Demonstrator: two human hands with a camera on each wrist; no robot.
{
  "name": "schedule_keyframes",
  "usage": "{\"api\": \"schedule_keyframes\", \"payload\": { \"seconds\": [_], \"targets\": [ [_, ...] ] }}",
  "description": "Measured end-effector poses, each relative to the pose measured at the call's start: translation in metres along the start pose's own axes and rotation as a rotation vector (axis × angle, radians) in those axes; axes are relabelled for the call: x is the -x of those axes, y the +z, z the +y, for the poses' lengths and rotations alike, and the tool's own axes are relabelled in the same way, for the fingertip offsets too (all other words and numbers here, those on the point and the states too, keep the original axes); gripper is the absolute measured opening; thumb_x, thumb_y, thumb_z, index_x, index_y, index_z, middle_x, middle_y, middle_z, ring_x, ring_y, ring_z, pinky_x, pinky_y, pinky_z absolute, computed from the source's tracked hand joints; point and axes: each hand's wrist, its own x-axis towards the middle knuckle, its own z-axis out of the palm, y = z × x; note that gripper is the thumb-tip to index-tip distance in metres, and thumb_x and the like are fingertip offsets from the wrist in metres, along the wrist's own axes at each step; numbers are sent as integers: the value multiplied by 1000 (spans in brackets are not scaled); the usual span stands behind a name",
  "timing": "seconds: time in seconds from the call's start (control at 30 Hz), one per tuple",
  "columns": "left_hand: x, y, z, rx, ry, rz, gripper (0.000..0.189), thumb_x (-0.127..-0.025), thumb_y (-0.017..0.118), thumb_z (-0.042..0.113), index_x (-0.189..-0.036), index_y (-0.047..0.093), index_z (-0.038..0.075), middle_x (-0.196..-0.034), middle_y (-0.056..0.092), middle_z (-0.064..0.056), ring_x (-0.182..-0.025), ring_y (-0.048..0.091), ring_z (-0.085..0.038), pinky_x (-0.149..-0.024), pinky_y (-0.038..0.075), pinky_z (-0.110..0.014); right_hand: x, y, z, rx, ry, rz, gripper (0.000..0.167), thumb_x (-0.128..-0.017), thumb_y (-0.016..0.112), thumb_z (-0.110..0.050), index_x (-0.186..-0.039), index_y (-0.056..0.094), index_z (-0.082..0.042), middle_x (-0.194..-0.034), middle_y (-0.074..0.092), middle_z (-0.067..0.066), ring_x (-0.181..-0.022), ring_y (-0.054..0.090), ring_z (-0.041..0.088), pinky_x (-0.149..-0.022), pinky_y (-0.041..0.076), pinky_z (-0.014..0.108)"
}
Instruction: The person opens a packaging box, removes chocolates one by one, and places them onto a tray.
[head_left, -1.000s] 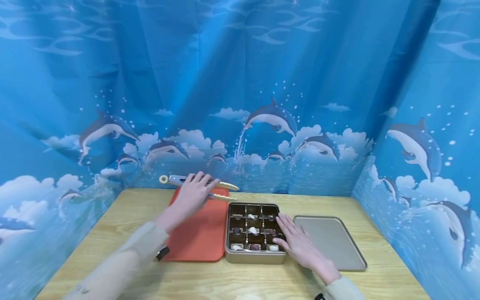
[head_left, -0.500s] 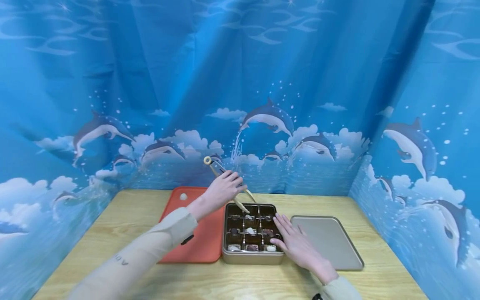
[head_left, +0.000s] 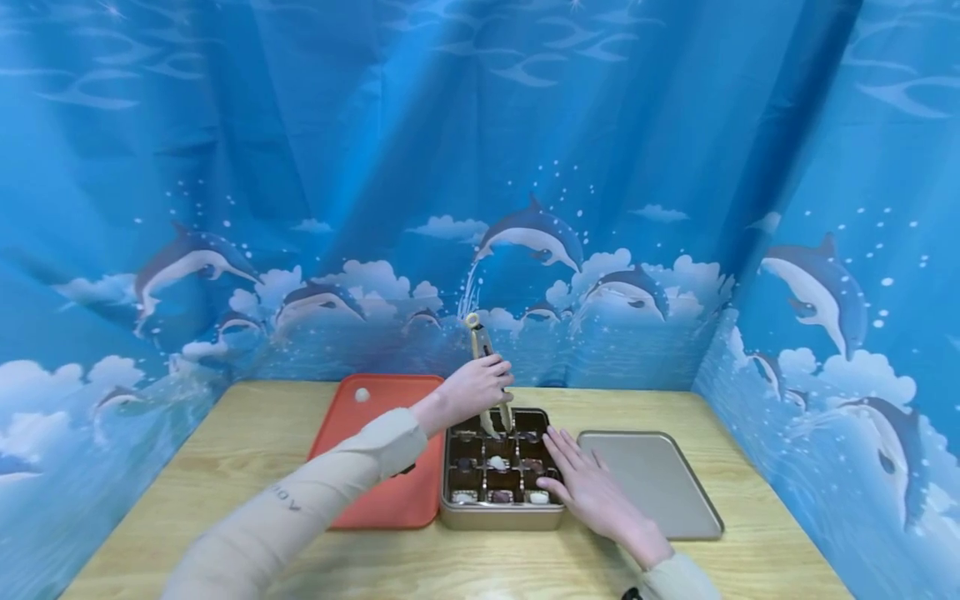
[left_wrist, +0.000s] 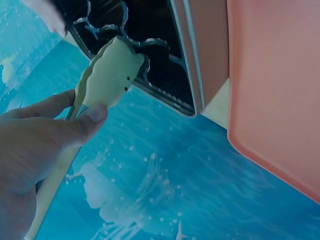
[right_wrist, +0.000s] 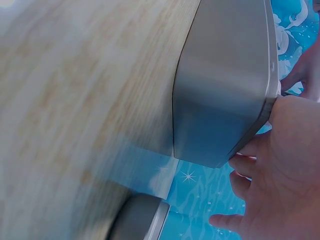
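Note:
My left hand grips a pair of tongs with cream-coloured tips and a ring at the top. The tongs stand upright, their tips down in the back middle of a divided metal tin. In the left wrist view, thumb and fingers pinch the tongs from both sides, near a pale wavy-edged tip. Whether the tips hold anything is hidden. Dark and white chocolates sit in several compartments, among them a white one near the centre. My right hand lies with straight fingers along the tin's right rim.
A red tray lies left of the tin, bearing a small white round piece near its back. To the right, partly beneath my right hand, is a flat metal lid. A dolphin-print curtain encloses the wooden table's back and sides.
The tongs have swung from lying level over the red tray to upright, moving right into the tin with my left hand. The white piece on the tray came into view. My right hand stayed put.

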Motion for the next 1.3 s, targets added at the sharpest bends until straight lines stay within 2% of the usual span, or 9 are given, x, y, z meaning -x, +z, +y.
{"api": "schedule_keyframes", "payload": {
  "seconds": [0.1,0.23,0.33,0.57,0.73,0.93,1.03,1.13,1.3],
  "targets": [
    [-1,0,3,-6,2,-19,29,-98,67,24,-122,71,40,-126,64,14,-120,52,-14,-108,37,-33,-1,1,0,1,1,-2,73,-105,45,-49,-160,25,-6,-165,16,13,-153,18,34,-116,16,68],
    [0,1,4,18,-43,-24,26,-98,67,24,-117,73,40,-122,65,14,-115,52,-13,-102,39,-32,-1,1,1,6,2,-4,73,-105,46,-49,-160,25,-5,-166,16,13,-153,18,34,-116,16,68],
    [1,2,4,37,-59,-17,27,-98,67,24,-118,73,40,-121,66,14,-115,52,-14,-101,39,-32,-1,0,1,8,2,-10,74,-105,46,-49,-160,25,-5,-166,16,13,-153,18,35,-116,16,68],
    [-4,-3,4,-3,-11,-9,27,-98,67,25,-121,72,39,-124,65,13,-118,52,-14,-107,38,-33,1,-1,3,9,5,-12,73,-105,47,-47,-159,26,-4,-165,17,13,-153,18,35,-116,15,68],
    [-9,-4,10,-12,27,-44,23,-100,64,26,-118,73,38,-126,63,15,-120,51,-12,-106,37,-32,0,-1,2,1,1,-10,73,-105,46,-49,-160,26,-5,-166,17,13,-153,17,35,-116,15,68],
    [-6,2,13,6,6,-56,22,-98,66,27,-117,73,38,-124,64,15,-116,51,-13,-103,37,-32,0,0,0,-9,-21,31,71,-104,51,-44,-158,30,-3,-164,22,17,-151,23,39,-114,18,71],
    [0,6,9,35,-37,-19,24,-97,69,27,-118,73,38,-122,66,14,-114,53,-14,-102,39,-32,1,-1,-1,-11,-29,46,71,-103,52,-44,-157,32,-2,-164,24,18,-150,24,40,-114,19,71],
    [9,10,3,102,-106,56,26,-95,72,27,-118,74,38,-119,67,12,-113,54,-15,-102,40,-33,1,-1,-1,-12,-30,50,71,-103,52,-45,-157,32,-2,-164,24,17,-150,24,39,-114,19,71],
    [30,22,-7,300,-236,179,32,-88,78,32,-119,73,35,-114,68,6,-111,56,-19,-96,43,-37,1,-1,0,-10,-16,24,72,-104,50,-46,-158,29,-3,-165,20,15,-151,21,38,-115,17,70]
  ]
}}
